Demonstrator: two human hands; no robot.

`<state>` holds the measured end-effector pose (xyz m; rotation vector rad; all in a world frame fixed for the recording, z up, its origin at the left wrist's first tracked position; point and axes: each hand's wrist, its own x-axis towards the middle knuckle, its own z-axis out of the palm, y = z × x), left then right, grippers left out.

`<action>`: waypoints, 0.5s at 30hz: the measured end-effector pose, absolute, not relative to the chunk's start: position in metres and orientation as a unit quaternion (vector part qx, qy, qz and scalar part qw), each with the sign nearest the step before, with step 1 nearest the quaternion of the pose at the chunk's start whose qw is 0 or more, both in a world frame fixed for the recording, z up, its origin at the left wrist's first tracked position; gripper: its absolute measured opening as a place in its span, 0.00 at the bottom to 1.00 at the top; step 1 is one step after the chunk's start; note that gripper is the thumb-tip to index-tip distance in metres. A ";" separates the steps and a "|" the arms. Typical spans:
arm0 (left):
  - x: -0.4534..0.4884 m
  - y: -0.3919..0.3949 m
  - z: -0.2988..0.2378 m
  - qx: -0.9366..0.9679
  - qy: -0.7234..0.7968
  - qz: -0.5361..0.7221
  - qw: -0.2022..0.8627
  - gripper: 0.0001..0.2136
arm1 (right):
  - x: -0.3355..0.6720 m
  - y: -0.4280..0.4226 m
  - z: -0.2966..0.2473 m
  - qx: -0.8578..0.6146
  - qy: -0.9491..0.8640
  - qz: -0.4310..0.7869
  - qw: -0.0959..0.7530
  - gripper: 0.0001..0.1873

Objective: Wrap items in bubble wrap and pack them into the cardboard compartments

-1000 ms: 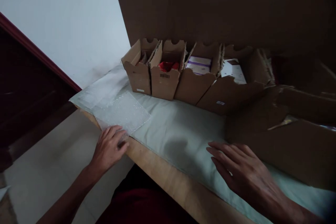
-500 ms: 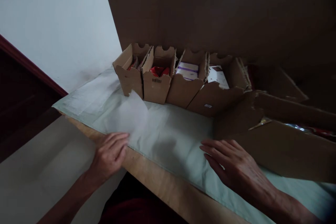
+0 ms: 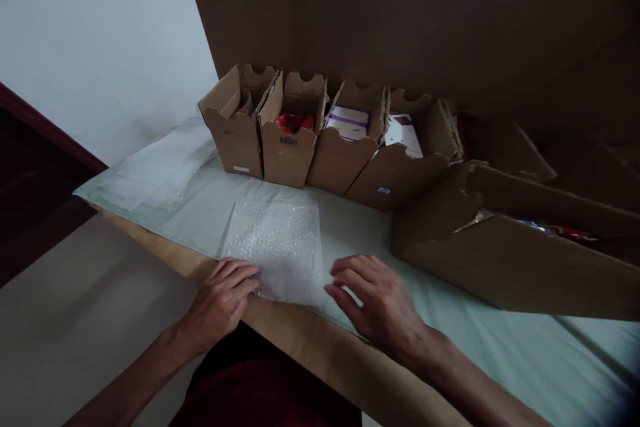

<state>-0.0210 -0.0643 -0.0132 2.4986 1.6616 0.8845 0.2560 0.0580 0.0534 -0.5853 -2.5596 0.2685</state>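
A flat, clear piece of bubble wrap (image 3: 277, 240) lies on the pale green cloth (image 3: 197, 210) at the bench's front edge. Its near left corner is pinched by my left hand (image 3: 225, 300), fingers on top and thumb mostly hidden. Just right of the bubble wrap hovers my right hand (image 3: 377, 300), fingers curved and apart, holding nothing. Whether its fingertips touch the wrap's edge I cannot tell.
Several cardboard bins (image 3: 287, 153) line the back, with red packets (image 3: 296, 123) and white boxes (image 3: 349, 121) inside. A larger cardboard box (image 3: 525, 260) stands at right. More clear wrap (image 3: 155, 163) lies at far left. The bench's wooden edge (image 3: 310, 337) runs in front.
The bubble wrap, blurred and lifted at one corner before, now lies flat in front of me. My right hand has moved left towards it; my left hand stays at its corner.
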 end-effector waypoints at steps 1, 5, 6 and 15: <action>-0.021 -0.065 -0.012 0.798 0.532 0.284 0.009 0.17 | 0.243 0.057 0.045 -0.214 -0.937 0.109 0.252 0.07; -0.022 -0.067 -0.008 0.797 0.539 0.270 0.035 0.15 | 0.213 0.059 0.011 -0.177 -0.955 0.111 0.208 0.04; -0.023 -0.068 -0.008 0.798 0.538 0.268 0.039 0.15 | 0.216 0.060 0.006 -0.173 -0.957 0.114 0.204 0.03; -0.033 -0.063 -0.024 0.809 0.513 0.287 0.024 0.13 | 0.351 0.060 0.087 -0.372 -0.857 -0.087 0.345 0.09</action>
